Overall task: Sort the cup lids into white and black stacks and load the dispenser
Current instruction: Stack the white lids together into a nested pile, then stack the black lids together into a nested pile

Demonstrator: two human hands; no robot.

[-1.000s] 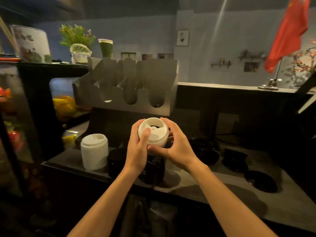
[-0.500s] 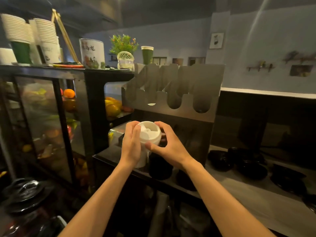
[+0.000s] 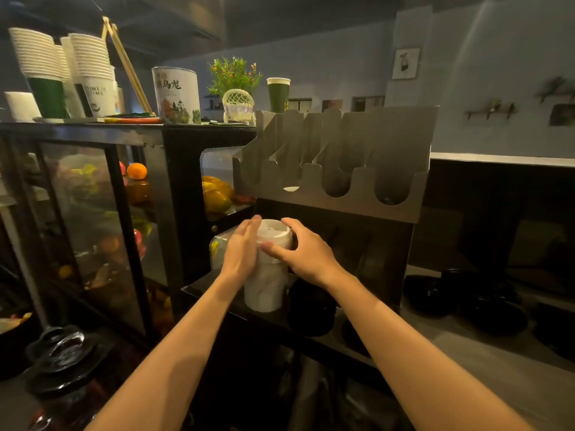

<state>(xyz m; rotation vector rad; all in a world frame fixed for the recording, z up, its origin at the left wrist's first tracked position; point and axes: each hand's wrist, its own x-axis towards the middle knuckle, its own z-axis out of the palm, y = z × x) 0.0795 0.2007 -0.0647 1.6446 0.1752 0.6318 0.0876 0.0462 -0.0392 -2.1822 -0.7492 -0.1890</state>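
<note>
Head view. White lid stack [image 3: 266, 275] is seen standing upright at the near left corner of the desk [image 3: 466, 368], below the dispenser [image 3: 336, 163]. Left hand [image 3: 241, 253] is laid flat against the stack's left side; its grip is spread, fingers straight and held together, pointing up and away. Right hand [image 3: 306, 253] is set over the stack's upper right; its grip is curled round the top lids, with the thumb on the near face and the fingers draped over the rim. Black lid stack [image 3: 311, 306] is placed just right of the white one and is lower, partly hidden under the right wrist; whether the two touch cannot be told. Loose black lids [image 3: 491, 309] are scattered on the desk well to the right. Dispenser is noted as a metal rack with slanted channels and a scalloped front; a white lid [image 3: 291, 188] is glimpsed in its left notch. Paper cups [image 3: 90, 66] are stacked on top of the glass display case [image 3: 93, 213] at left, and an orange [image 3: 137, 171] is seen behind the glass.
</note>
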